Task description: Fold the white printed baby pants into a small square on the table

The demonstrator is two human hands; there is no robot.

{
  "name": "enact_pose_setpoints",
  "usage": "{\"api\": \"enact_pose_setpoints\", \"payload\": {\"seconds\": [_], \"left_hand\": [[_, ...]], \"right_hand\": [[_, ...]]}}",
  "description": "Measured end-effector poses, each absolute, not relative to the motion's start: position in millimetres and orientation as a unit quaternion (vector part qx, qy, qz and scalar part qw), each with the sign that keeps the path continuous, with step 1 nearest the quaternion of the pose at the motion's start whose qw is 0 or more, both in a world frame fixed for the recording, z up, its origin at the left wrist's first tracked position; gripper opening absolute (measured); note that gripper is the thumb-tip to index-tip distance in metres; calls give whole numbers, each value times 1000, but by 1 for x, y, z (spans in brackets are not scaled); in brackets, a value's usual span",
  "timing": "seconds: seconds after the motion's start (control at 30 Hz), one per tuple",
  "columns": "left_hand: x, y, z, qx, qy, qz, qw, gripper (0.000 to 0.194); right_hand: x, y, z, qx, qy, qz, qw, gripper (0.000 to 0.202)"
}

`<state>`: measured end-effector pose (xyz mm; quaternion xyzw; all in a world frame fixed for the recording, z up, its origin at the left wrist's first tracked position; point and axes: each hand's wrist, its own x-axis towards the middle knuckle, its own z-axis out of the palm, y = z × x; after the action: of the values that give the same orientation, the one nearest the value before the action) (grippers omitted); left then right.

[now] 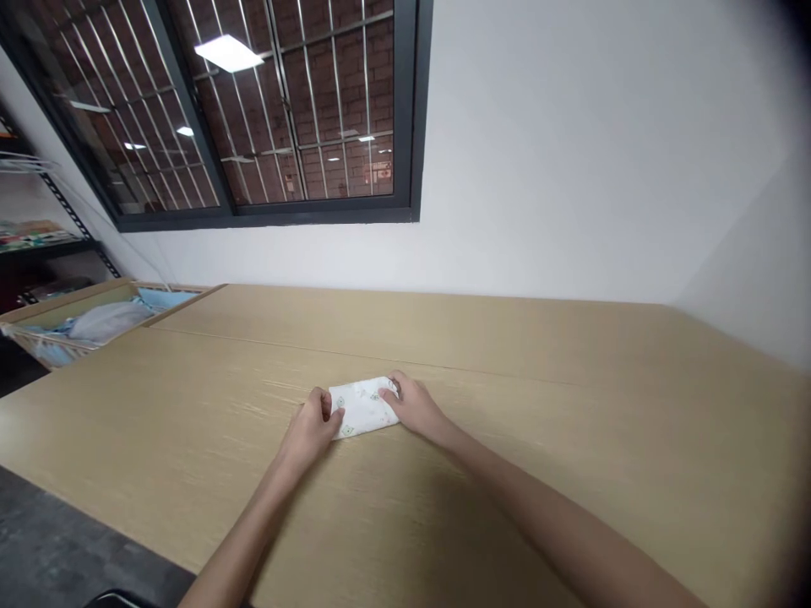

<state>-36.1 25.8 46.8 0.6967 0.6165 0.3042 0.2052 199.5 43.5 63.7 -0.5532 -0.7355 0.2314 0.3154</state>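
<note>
A small white folded cloth (364, 408) with a sparse printed pattern lies at the middle of the tabletop, its long sides slanting slightly up to the right. My left hand (317, 420) pinches its left edge, thumb on top and fingers curled behind. At the upper right corner, my right hand (409, 404) is closed on it with the thumb over the top face. The fingertips beneath the cloth are hidden. Whether its lower side rests fully on the table, I cannot tell.
The wide light-wood table (570, 473) meets a white wall (538, 152) at the back. A wooden crib-like box (69, 297) with pale blue and white cloth stands at the far left. Above is a dark-framed barred window (266, 215). Shelves (44, 249) stand farther left.
</note>
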Motion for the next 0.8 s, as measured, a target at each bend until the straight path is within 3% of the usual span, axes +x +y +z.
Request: {"api": "enact_pose_setpoints", "payload": {"seconds": [0.07,0.17,0.23,0.33,0.53,0.7,0.8], "left_hand": [[-29,23,50,697,637,285,164,20],[-15,17,54,701,651,277,89,40],[-4,16,54,728,624,282,30,54],[12,17,44,793,547,266,-27,61],[27,15,15,841,513,166,-35,71],[11,8,3,824,540,167,-40,67],[-2,6,-2,811,555,182,-39,74]], "right_hand": [[199,48,55,-567,-724,219,327,12],[196,44,50,-576,-724,135,354,16],[193,38,54,-557,-739,45,376,23],[186,27,67,-489,-783,-24,384,34],[173,15,67,-363,-883,23,298,52],[175,21,47,-387,-886,33,252,56],[182,27,39,-406,-884,7,234,57]]}}
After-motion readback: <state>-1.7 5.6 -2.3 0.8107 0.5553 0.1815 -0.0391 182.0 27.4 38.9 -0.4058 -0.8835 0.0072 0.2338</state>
